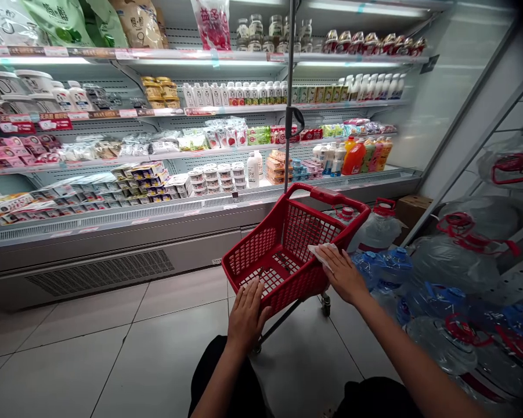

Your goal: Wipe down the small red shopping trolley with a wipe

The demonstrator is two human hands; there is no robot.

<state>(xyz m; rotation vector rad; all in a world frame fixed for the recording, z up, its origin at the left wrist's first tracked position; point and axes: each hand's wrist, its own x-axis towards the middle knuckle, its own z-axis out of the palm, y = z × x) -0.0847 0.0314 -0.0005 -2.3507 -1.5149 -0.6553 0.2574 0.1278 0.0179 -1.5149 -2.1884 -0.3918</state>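
A red plastic shopping cart on a metal frame with casters stands in front of me, its basket turned at an angle. My left hand holds the basket's near rim, fingers laid over the edge and thumb on the outside. On the basket's right side rim, my right hand presses a white wipe against the plastic. Part of the wipe sticks out past the fingertips; the rest is hidden under the palm. Through the grid of the basket, the floor shows.
A lit refrigerated display case with yogurt cups, bottles and bags runs along the far side. A glass door edge rises behind the cart. Large water jugs and blue-capped bottles crowd the right. Grey floor tiles lie to the left.
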